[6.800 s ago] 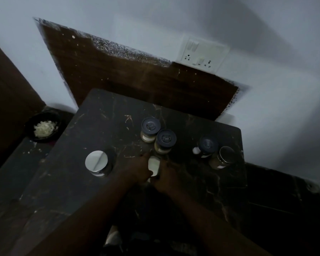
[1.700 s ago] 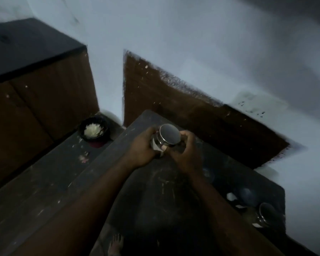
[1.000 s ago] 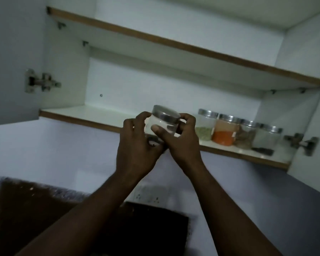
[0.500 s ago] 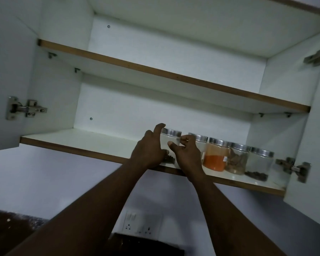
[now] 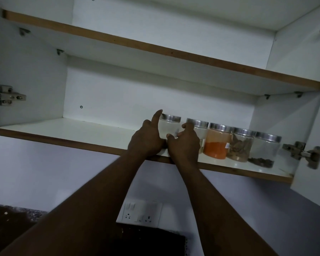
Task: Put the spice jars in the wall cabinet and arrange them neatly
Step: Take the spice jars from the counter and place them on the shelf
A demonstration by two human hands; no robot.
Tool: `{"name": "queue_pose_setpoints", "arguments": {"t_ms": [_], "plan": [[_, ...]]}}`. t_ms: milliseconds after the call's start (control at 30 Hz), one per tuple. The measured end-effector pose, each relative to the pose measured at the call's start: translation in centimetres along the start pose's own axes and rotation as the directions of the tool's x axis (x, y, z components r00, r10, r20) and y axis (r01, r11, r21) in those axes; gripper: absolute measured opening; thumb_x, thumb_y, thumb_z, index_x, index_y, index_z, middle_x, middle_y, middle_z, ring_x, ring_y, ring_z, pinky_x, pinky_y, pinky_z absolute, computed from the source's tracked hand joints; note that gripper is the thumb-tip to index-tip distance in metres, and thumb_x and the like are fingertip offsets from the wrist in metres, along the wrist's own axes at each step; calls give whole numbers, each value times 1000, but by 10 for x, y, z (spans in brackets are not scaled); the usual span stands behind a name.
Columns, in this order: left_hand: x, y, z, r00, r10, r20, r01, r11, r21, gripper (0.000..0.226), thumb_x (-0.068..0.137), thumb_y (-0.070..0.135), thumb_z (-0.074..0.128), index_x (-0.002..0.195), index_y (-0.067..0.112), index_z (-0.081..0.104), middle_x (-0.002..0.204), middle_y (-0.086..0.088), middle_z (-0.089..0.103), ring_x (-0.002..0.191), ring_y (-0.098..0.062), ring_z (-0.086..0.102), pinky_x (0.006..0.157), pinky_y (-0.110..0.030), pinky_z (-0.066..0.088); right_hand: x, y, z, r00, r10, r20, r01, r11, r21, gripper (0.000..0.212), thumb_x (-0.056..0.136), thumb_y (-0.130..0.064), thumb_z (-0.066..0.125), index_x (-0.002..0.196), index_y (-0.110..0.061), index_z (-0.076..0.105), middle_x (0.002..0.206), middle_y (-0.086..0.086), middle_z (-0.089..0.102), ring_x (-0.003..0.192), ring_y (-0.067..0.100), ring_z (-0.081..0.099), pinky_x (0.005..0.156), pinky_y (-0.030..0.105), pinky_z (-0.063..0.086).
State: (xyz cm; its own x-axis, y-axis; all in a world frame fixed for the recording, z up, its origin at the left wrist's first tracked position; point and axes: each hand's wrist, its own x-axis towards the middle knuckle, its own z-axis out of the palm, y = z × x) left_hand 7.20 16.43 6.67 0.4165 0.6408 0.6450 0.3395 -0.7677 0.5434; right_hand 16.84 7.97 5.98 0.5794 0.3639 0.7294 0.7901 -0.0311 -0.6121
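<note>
A clear spice jar (image 5: 170, 126) with a silver lid stands on the lower shelf (image 5: 63, 129) of the open wall cabinet, at the left end of a row of jars. My left hand (image 5: 146, 139) holds its left side, index finger pointing up beside the lid. My right hand (image 5: 184, 143) grips its right side, fingers curled at the front. To the right stand a pale jar (image 5: 199, 130), an orange-powder jar (image 5: 217, 143), a brown-spice jar (image 5: 241, 145) and a jar (image 5: 265, 150) with dark bits at its bottom.
The upper shelf (image 5: 155, 50) runs across above the jars. Metal hinges sit at the left (image 5: 7, 95) and right (image 5: 301, 151) cabinet sides. A switch-and-socket plate (image 5: 141, 212) is on the wall below, above a dark brown panel (image 5: 118, 239).
Since a second ago both hands have raised the jar from the air onto the lower shelf and set it at the left end of the row. The view has tilted further upward.
</note>
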Motion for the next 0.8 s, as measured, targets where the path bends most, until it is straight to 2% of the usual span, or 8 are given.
{"name": "queue_pose_setpoints", "arguments": {"t_ms": [133,233,367,467,533,633,733,800], "plan": [[0,0,0,1000,5,9,-4,999,-54,113,73,39,84,158,35,9,131,-2,60,113,-23,62,88,-37,51,-2,-2,-1,999,28,-35,-30,999,-40,51,86,-18,75,128,-11,48,115,9,67,104,27,67,80,28,49],[-6,0,-2,999,2,34,-3,1000,31,114,76,34,83,159,35,4,135,1,60,115,-23,62,92,-39,52,-5,-4,-4,997,44,-59,-47,997,-65,46,83,-9,72,123,-12,48,111,9,67,100,26,66,76,31,54],[-17,0,-5,1000,-10,-5,11,989,150,105,80,27,75,159,32,6,124,-6,62,105,-25,64,88,-42,55,-6,-4,-7,996,61,-63,-65,996,-64,42,80,-3,69,115,-11,48,103,10,67,92,27,67,75,37,59],[-29,0,-10,999,12,-50,-2,977,212,92,83,30,71,157,28,16,116,-5,67,102,-27,65,85,-39,54,-5,-6,-11,999,39,-35,-40,998,-43,32,79,-6,65,107,-11,50,93,5,65,83,24,64,60,24,46],[-40,1,-19,997,36,-65,-22,976,214,81,84,32,70,152,26,27,114,-3,70,106,-27,65,86,-35,49,-5,-8,-16,999,31,13,-30,999,-39,26,79,-10,66,103,-10,56,90,2,64,80,19,59,57,21,36],[-65,4,-37,993,30,-112,-21,996,85,62,80,31,74,136,29,48,104,8,72,102,-19,67,86,-31,49,-16,-13,-28,997,36,74,-38,999,24,14,79,-19,70,92,-13,66,87,-2,70,81,16,65,69,26,48],[-108,-5,-40,985,-27,-172,-31,946,-322,36,80,24,73,115,28,62,91,13,72,88,-4,68,83,-33,56,-47,-19,-36,996,-53,71,42,988,151,7,77,-26,70,81,-23,66,77,-9,69,74,7,66,72,31,57],[-149,-23,-31,980,-12,-201,-63,930,-363,27,84,21,70,111,24,66,92,12,72,88,-2,67,82,-33,56,-84,-17,-32,990,-110,85,86,965,249,9,79,-27,71,80,-28,62,76,-6,68,75,14,69,73,39,59]]}}
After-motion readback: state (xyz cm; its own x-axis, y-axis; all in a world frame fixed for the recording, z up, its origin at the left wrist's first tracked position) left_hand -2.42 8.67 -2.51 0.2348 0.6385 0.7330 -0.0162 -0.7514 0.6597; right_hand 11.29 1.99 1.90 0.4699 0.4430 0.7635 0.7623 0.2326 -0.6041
